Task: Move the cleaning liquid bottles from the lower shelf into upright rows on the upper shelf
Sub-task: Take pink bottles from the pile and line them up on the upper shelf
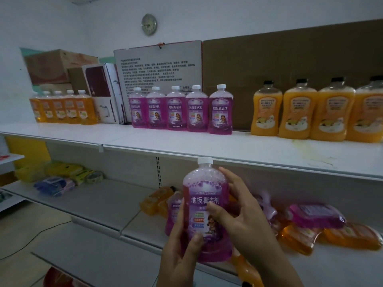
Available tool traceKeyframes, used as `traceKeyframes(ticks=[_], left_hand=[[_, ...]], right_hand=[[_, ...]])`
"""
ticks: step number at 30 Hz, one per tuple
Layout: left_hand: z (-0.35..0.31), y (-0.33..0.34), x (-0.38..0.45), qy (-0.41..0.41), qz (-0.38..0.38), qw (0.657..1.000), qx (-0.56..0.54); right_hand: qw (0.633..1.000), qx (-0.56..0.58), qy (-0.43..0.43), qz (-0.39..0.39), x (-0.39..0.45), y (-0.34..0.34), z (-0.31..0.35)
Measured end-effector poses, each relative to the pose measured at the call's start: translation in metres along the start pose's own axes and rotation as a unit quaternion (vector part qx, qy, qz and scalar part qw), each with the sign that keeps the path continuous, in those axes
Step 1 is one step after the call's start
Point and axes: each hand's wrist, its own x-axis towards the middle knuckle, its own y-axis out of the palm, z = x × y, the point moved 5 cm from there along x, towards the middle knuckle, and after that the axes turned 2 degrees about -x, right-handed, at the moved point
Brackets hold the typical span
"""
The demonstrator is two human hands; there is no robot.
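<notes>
A purple floor-cleaner bottle (205, 195) with a white cap is held upright in front of the lower shelf, just below the upper shelf's edge. My left hand (180, 251) grips its lower left side, thumb across the front. My right hand (242, 212) grips its right side, thumb on the label. On the upper shelf (186, 146) stands a row of several purple bottles (180, 109) upright, with several orange bottles (315, 112) to the right and more orange ones (62, 108) far left. Purple and orange bottles (317, 220) lie tumbled on the lower shelf (99, 201).
Cardboard boxes (60, 65), a white appliance box (103, 92) and a printed board (159, 67) stand behind the upper rows. Yellow and blue packets (62, 175) lie at the lower shelf's left. A yellowish stain (310, 152) marks the upper shelf in front of the right orange bottles.
</notes>
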Motion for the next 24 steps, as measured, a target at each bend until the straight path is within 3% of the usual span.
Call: traceKeyframes(ticks=[14,24], left_hand=[[-0.086,-0.122,0.008,0.068,-0.018,0.992,0.106],[-0.111,-0.174,0.09,0.086,-0.023,0.988,0.125]], right_hand=[[0.997,-0.001,-0.064,0.038,0.025,0.141,0.047],[0.992,0.009,-0.093,0.079,0.109,0.19,0.056]])
